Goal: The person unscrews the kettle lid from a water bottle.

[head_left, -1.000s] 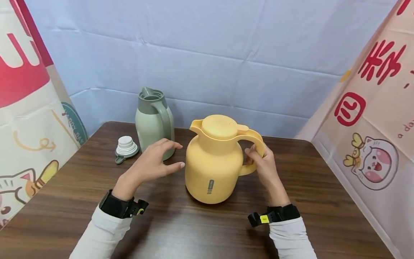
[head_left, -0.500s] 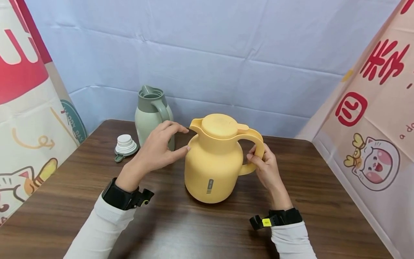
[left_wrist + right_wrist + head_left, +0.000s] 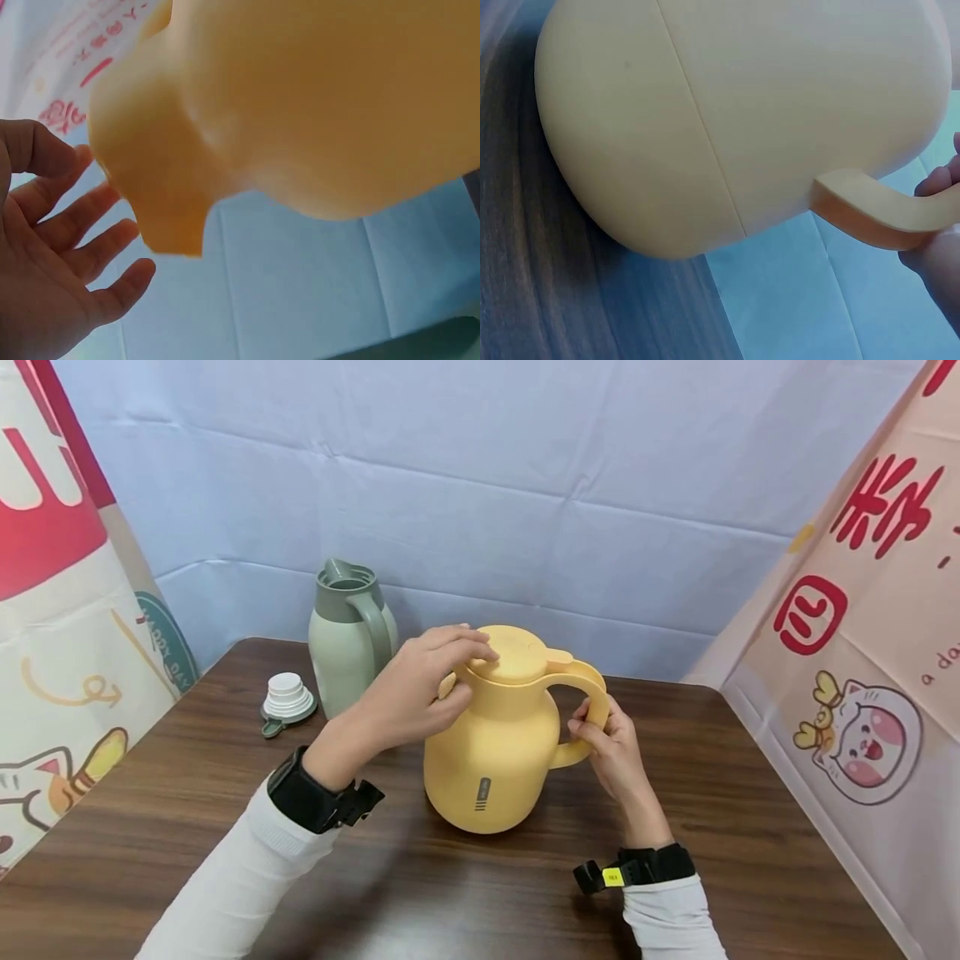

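A yellow thermos jug (image 3: 495,752) stands upright at the middle of the table, its round lid (image 3: 521,647) on top. On its right side, my right hand (image 3: 619,750) grips the handle (image 3: 597,693); the right wrist view shows fingers around the handle's lower part (image 3: 877,206). My left hand (image 3: 416,687) is over the spout side, fingers reaching to the lid's left edge and partly hiding the spout. From the left wrist, that hand (image 3: 67,232) has spread, slightly bent fingers beside the jug's top; whether they touch it I cannot tell.
Behind and left stands a pale green thermos jug (image 3: 341,647) without a lid. A white stepped stopper (image 3: 287,693) with a green base lies left of it. The brown wooden table (image 3: 712,827) ends at a pale blue cloth (image 3: 525,485), with printed cloths on both sides.
My left hand has moved right and up, from beside the yellow jug to its spout and lid. The right hand keeps its grip on the handle, and the jug stands almost unmoved.
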{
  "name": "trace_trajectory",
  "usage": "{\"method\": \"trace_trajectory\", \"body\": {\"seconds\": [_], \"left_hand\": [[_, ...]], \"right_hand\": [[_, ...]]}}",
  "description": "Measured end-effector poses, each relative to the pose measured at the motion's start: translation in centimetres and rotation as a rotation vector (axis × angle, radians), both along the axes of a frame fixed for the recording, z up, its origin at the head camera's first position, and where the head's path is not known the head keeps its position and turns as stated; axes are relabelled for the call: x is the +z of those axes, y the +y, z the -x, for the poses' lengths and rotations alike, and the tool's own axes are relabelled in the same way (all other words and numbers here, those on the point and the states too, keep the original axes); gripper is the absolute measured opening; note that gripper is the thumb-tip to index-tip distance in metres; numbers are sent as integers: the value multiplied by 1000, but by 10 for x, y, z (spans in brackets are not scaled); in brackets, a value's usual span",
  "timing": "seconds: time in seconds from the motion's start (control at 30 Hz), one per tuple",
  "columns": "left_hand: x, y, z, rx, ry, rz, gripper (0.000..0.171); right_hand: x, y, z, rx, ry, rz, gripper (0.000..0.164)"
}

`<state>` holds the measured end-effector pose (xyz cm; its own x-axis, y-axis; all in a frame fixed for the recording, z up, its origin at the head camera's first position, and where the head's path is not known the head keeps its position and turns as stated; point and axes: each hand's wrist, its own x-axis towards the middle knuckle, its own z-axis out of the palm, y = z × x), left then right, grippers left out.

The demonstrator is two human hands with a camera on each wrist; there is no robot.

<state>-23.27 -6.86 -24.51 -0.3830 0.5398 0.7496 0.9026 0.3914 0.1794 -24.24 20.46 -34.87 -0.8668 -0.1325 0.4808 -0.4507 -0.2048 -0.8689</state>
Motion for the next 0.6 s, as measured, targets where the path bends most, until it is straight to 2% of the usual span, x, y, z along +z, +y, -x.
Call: {"method": "trace_trajectory", "body": {"seconds": [0.07, 0.13, 0.3, 0.37, 0.53, 0.6], "left_hand": [[4, 6, 2, 3, 22, 32, 28], [10, 11, 4, 22, 9, 74, 25], [23, 21, 9, 79, -118, 168, 16], [27, 26, 12, 97, -142, 189, 16], [34, 38, 19, 172, -121, 244, 16], [36, 42, 21, 193, -117, 268, 21]], "right_hand": [[0, -1, 0, -6, -7, 2, 9], [0, -2, 1, -14, -18, 6, 10], [0, -3, 0, -32, -40, 8, 16], [1, -4, 0, -41, -44, 9, 18], [1, -5, 0, -60, -44, 21, 20], [1, -5, 0, -61, -43, 22, 21]]}}
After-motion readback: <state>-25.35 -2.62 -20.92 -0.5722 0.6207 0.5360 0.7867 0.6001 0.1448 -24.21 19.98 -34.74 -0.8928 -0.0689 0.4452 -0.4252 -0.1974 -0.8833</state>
